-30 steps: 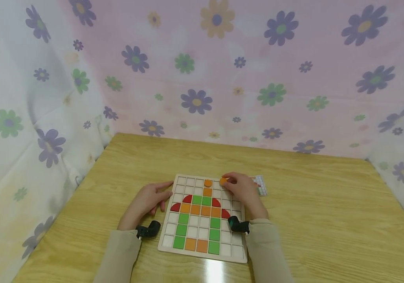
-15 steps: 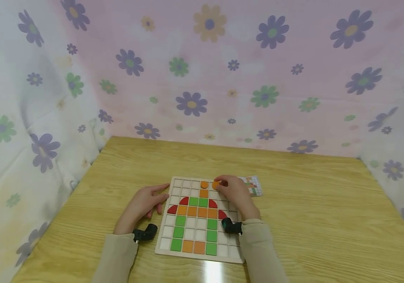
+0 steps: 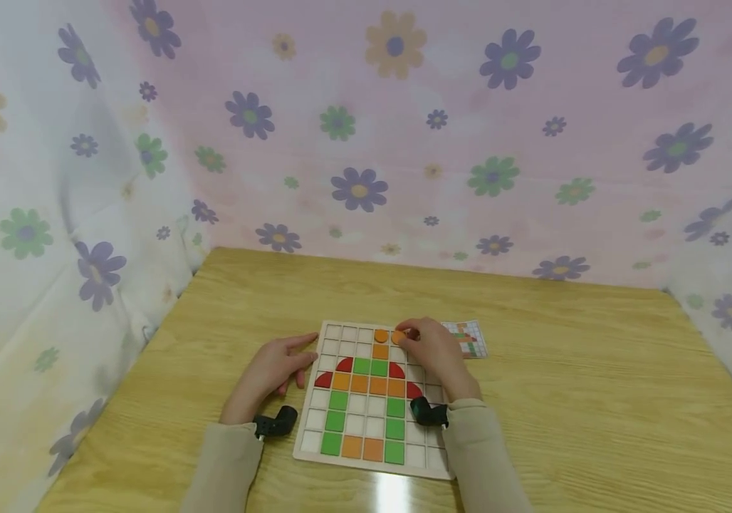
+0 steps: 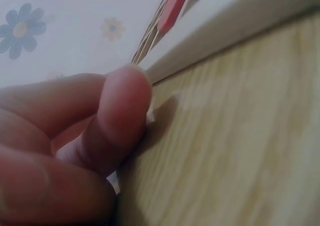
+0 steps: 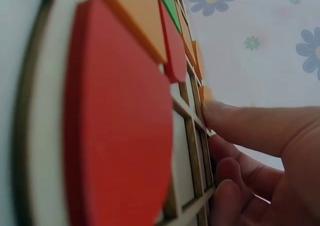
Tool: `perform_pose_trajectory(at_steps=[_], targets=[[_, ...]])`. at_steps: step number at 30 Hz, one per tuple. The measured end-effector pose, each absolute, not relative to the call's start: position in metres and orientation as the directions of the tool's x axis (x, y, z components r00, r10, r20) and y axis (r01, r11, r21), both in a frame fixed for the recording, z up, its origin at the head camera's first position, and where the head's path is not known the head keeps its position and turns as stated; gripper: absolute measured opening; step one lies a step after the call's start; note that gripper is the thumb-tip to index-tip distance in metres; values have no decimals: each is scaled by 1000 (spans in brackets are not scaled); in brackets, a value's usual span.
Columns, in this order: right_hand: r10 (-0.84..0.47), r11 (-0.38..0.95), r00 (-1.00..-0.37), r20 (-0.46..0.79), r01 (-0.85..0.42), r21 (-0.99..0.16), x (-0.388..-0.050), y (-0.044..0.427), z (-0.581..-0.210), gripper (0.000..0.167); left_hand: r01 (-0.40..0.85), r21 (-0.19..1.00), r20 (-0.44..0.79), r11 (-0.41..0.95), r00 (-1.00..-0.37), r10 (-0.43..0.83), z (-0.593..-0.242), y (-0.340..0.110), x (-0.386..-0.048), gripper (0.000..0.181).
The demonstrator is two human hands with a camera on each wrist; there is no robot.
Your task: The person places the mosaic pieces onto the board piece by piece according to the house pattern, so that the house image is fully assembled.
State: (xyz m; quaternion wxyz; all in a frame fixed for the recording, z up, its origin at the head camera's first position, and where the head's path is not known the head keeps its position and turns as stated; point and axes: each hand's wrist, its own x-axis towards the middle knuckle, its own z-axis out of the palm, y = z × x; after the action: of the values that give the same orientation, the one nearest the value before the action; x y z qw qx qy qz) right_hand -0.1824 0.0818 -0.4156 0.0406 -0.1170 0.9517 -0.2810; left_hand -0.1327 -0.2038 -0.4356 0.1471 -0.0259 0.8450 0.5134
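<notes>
A wooden grid board [image 3: 314,419] lies on the table, filled partly with green squares [image 3: 337,400], orange squares [image 3: 359,384] and red quarter-round pieces [image 3: 344,365]. In its top row sits an orange disc [image 3: 381,335]. Just right of that, my right hand [image 3: 435,353] pinches a second orange disc [image 3: 397,337] over the neighbouring cell. The right wrist view shows the thumb on this disc's edge [image 5: 205,93], with a red piece [image 5: 120,116] large in front. My left hand [image 3: 271,368] rests by the board's left edge, fingers loosely bent, its fingertips at the rim.
A small printed card [image 3: 475,339] with a coloured grid pattern lies behind my right hand, partly covered by it. The wooden table [image 3: 584,399] reaches back to a flowered cloth [image 3: 430,192], which also hangs at both sides.
My right hand has brought its orange disc leftward and down onto the top row, close to the other disc. The left hand keeps its place at the board's edge. The head view shifts slightly.
</notes>
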Motion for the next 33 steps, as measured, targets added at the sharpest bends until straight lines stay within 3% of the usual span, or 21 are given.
perform_pose_trajectory(at_steps=[8, 26, 33], targets=[[-274, 796, -960, -57, -194, -573, -182, 89, -415, 24, -191, 868, -277, 459, -953, 126, -438, -198, -131, 46], [-355, 783, -935, -19, -286, -553, -181, 91, -414, 24, -176, 867, -274, 467, -950, 151, -441, -202, -133, 48], [-393, 776, -919, -24, -317, -545, -188, 91, -410, 24, -203, 854, -284, 479, -953, 103, -436, -201, -133, 45]])
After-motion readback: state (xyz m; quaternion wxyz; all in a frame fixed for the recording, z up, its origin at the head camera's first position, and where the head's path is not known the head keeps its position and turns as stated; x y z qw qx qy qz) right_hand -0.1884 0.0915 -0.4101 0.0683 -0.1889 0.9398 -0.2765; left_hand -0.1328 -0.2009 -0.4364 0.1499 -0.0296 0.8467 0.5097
